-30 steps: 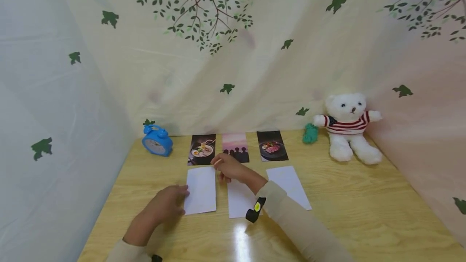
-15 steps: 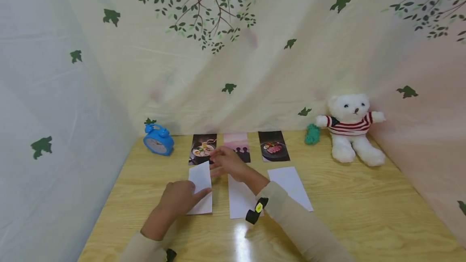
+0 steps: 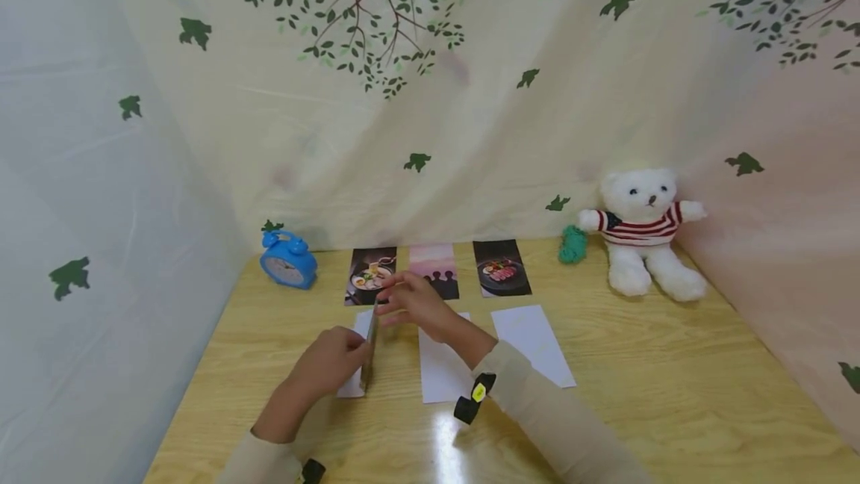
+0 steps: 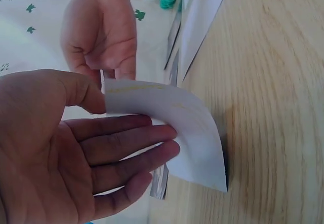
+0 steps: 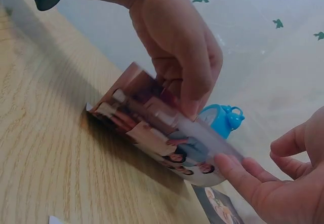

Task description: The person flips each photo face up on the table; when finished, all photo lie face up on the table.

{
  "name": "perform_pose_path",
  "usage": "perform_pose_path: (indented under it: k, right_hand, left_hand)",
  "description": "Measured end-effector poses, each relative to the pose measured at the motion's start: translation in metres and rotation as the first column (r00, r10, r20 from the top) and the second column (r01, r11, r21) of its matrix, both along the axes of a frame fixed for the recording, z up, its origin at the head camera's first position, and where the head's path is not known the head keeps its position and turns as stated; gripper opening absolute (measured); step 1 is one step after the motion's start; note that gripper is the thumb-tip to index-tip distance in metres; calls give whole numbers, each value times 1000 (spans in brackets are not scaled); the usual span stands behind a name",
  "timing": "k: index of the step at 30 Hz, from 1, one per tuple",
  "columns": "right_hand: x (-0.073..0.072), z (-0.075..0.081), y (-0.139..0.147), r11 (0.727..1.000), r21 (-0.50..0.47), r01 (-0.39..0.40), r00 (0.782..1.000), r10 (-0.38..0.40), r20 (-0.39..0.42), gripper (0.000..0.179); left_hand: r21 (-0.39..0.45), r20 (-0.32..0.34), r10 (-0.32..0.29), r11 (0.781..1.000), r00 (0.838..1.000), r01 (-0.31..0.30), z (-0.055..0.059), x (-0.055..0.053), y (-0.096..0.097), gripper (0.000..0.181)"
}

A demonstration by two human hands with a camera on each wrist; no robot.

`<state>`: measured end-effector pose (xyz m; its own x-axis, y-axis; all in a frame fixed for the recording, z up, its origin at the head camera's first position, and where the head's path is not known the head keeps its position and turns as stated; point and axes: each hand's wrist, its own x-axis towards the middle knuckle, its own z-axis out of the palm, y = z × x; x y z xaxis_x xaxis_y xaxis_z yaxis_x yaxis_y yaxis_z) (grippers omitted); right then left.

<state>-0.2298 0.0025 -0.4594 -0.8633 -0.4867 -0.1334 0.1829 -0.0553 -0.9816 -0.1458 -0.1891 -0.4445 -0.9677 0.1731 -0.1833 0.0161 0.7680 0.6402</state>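
Observation:
My left hand (image 3: 329, 361) pinches a photo card (image 3: 367, 357) along one edge, thumb on the picture side. The card stands bent up off the table; its white back (image 4: 197, 127) shows in the left wrist view, and its picture of several people (image 5: 157, 133) in the right wrist view. At the card's far end is my right hand (image 3: 419, 305), fingers extended, one fingertip against the edge and the thumb apart. Beneath the right wrist lies a white card (image 3: 440, 368), partly covered. Another white card (image 3: 534, 346) lies to its right.
Along the back lie a noodle-bowl picture (image 3: 366, 271), a pink picture with dark silhouettes (image 3: 430, 260) and a meat-dish picture (image 3: 502, 269). A blue alarm clock (image 3: 289, 260) stands back left. Green yarn (image 3: 572, 245) and a white teddy bear (image 3: 641, 234) are back right.
The left hand has gone from the flat card's left edge across to its right edge and lifted that edge, curling the card upright. The right hand has stayed near the card's far corner.

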Motion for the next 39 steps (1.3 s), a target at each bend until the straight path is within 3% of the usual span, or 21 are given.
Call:
perform_pose_path:
  k: [6, 10, 12, 14, 16, 19, 22, 24, 25, 27, 28, 32, 34, 36, 39]
  right_hand:
    - [6, -4, -2, 996, 86, -39, 996, 46, -81, 34]
    - [12, -7, -3, 965, 254, -67, 970, 122, -209, 30]
    - [16, -9, -3, 914, 399, -74, 942, 196, -274, 29]
    - [20, -10, -5, 836, 542, -86, 897, 302, -323, 29]
    - [23, -13, -7, 751, 653, -96, 844, 409, -346, 30]
    - [26, -18, -11, 623, 780, -59, 743, 550, -382, 32]
    - [31, -18, -14, 520, 854, 15, 691, 612, -384, 35]
    - [35, -17, -15, 477, 878, 45, 684, 626, -375, 35]
    - [36, -16, -15, 476, 879, 35, 696, 620, -363, 36]
    - [36, -17, -11, 514, 858, 3, 710, 603, -364, 35]
    - [34, -18, -8, 541, 841, -12, 720, 588, -369, 34]
    - [22, -16, 23, 697, 717, -13, 786, 450, -424, 31]
    - [17, -9, 44, 734, 678, 33, 823, 365, -435, 30]
    - [14, -1, 63, 734, 675, 76, 854, 302, -424, 29]
    - [12, 8, 87, 671, 733, 111, 886, 267, -379, 30]
  left_hand:
    - [146, 40, 42, 988, 998, -47, 8, 1, -7, 32]
    - [229, 55, 40, 972, 998, -51, 12, 1, -17, 33]
    - [239, 57, 26, 970, 998, -39, 12, 0, -22, 34]
    - [213, 62, 22, 976, 998, -35, 11, 0, -27, 36]
    - [169, 84, 33, 984, 996, -46, 7, 0, -30, 37]
    - [79, 123, 68, 994, 990, -78, -2, -1, -34, 35]
    - [1, 149, 95, 995, 984, -96, -13, 1, -36, 34]
    - [-48, 152, 107, 994, 983, -101, -18, 2, -37, 36]
    - [-66, 145, 108, 993, 983, -99, -20, 3, -37, 38]
    - [-116, 141, 120, 988, 983, -104, -23, 5, -38, 42]
    - [-139, 138, 126, 985, 982, -106, -24, 6, -38, 44]
    - [-226, 123, 137, 968, 983, -106, -29, 5, -42, 47]
    - [-272, 102, 137, 956, 985, -105, -29, 4, -44, 46]
    - [-323, 90, 150, 940, 985, -113, -27, 2, -44, 45]
    - [-422, 64, 182, 896, 981, -138, -20, -1, -39, 42]
